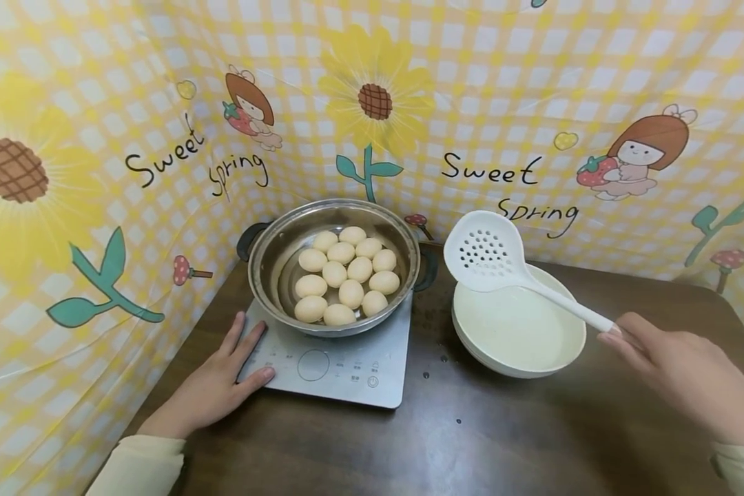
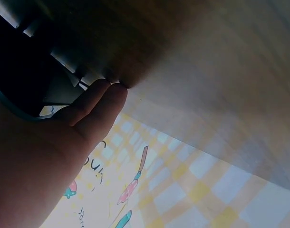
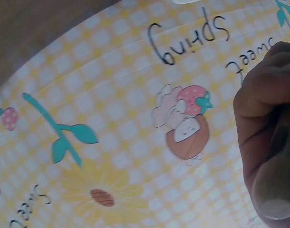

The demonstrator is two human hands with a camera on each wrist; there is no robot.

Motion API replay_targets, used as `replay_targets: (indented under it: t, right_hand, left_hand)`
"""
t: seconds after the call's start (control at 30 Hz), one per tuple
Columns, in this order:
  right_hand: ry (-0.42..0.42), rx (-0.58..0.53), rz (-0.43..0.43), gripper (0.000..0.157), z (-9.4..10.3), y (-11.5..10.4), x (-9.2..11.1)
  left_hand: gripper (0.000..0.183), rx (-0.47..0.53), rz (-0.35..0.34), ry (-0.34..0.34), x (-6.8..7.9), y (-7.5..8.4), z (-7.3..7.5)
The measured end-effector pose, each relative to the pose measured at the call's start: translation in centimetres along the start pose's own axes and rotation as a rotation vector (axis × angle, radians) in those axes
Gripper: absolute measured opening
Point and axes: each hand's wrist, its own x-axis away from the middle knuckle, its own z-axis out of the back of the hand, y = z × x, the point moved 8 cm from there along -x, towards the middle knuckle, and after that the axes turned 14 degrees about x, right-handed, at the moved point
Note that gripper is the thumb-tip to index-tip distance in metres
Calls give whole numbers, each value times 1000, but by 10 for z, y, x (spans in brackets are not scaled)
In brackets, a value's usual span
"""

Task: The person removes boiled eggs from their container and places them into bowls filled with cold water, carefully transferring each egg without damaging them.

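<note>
My right hand [image 1: 688,372] grips the end of a white slotted skimmer's handle. The perforated head of the skimmer [image 1: 486,251] is tilted above the back left rim of a white bowl [image 1: 579,348], and no egg lies in it. Pale liquid appears to fill the bowl. With fingers spread, my left hand [image 1: 213,382] rests at the left edge of a white induction cooker [image 1: 359,386]. On the cooker stands a steel pot [image 1: 257,272] with several pale eggs [image 1: 335,274] inside. The left wrist view shows two straight fingers [image 2: 104,111] beside the cooker's dark side.
The pot has dark side handles [image 1: 252,241]; the right one is near the skimmer's head. A few drops [image 1: 426,375] dot the brown table [image 1: 471,448] between cooker and bowl. A yellow checked cloth [image 1: 508,89] with flower prints covers the walls behind and to the left.
</note>
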Motion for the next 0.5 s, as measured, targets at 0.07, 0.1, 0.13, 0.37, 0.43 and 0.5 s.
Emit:
replay_targets:
  t: [0.07, 0.1, 0.13, 0.37, 0.43, 0.5]
  right_hand:
    - [2, 0, 10, 26, 1, -7, -7]
    - [7, -5, 22, 26, 2, -10, -10]
    - [17, -7, 34, 26, 3, -14, -14]
    - [62, -42, 74, 21, 9, -31, -33]
    - [63, -49, 78, 21, 11, -37, -38]
    - [67, -51, 85, 22, 13, -46, -44]
  left_hand:
    - [84, -1, 0, 4, 2, -1, 1]
    - [84, -1, 2, 4, 2, -1, 1]
    - [84, 0, 4, 3, 3, -2, 1]
    - [83, 10, 7, 1, 2, -1, 3]
    - [82, 8, 6, 4, 3, 0, 4]
    - [82, 8, 9, 9, 5, 0, 4]
